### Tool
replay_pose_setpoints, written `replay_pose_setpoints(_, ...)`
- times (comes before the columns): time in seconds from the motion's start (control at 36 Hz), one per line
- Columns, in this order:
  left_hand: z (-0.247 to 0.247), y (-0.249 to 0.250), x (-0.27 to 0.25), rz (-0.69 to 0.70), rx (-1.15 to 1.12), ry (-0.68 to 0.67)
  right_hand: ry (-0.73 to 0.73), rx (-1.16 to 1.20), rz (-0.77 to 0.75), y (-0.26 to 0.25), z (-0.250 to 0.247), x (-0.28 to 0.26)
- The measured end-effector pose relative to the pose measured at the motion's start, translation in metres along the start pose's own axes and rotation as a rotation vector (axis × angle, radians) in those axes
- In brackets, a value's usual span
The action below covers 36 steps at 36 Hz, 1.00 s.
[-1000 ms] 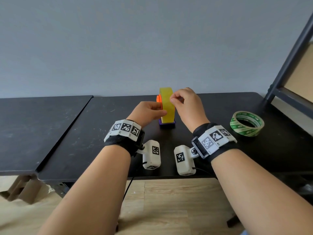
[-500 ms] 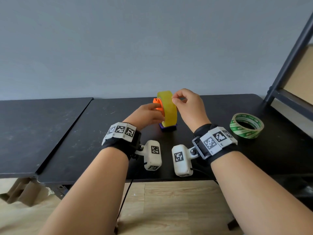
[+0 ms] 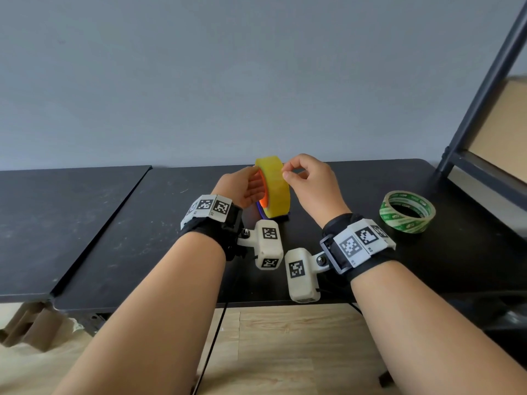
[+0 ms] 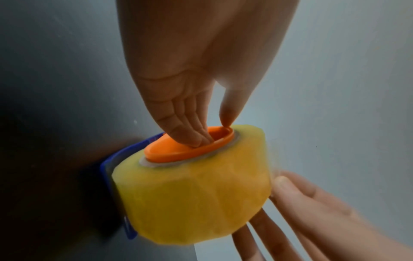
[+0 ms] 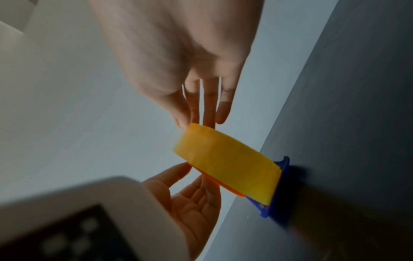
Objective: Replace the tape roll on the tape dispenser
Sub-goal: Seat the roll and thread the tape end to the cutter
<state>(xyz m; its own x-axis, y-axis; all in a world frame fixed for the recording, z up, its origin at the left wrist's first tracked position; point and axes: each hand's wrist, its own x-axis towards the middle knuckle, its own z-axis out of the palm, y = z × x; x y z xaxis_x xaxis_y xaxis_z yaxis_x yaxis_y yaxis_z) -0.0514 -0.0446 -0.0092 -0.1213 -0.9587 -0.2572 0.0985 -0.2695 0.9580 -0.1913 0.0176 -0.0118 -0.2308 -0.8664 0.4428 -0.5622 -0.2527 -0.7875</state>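
Now the translucent yellow tape roll [image 3: 273, 187] stands tilted, its top leaning toward ten o'clock, whereas a second ago it stood nearly upright on the small blue plastic dispenser base [image 3: 260, 210]. The base sits on the black table [image 3: 119, 238], about twelve o'clock from the two wrists. I judge that the roll is being worked loose from the dispenser, so the removal step is in progress but not finished; the lower edge of the roll is touching the base in the right wrist view.

The left hand [image 3: 244, 187] has moved closer to the orange plastic hub [image 4: 190, 147] in the roll's centre. Its fingers [image 4: 190, 136] are nearly straight and press into the hollow of the hub, with the thumb tip on the hub's rim; they do not curl round anything. The right hand [image 3: 309, 186] is at three o'clock of the roll. In the head view its thumb and forefinger are bent toward each other beside the roll's upper edge. In the right wrist view they only touch that edge, so whether they pinch a free end of tape, I cannot tell.

Counted: two tape rolls, namely the yellow one on the dispenser and one green-and-white printed tape roll [image 3: 407, 211] lying flat at three o'clock, well apart; probably this is the replacement. One dispenser base, one orange hub, two hands.
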Motion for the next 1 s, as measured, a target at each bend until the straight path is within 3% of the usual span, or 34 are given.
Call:
replay_pose_setpoints(0.19, 0.000, -0.001, -0.004, 0.006, -0.087, -0.008, 0.009, 0.020, 0.018, 0.000, 0.002, -0.001)
replay_pose_setpoints(0.53, 0.000, 0.002, -0.006, 0.081, 0.079, 0.085, 0.024, 0.022, 0.015, -0.004, 0.004, -0.001)
replay_pose_setpoints(0.86, -0.006, -0.014, -0.012, 0.350, 0.374, -0.079, 0.099, 0.026, 0.060, -0.007, 0.005, 0.010)
replay_pose_setpoints(1.0, -0.012, -0.016, -0.012, 0.369, 0.582, -0.108, 0.140, -0.001, 0.048, -0.008, 0.009, 0.015)
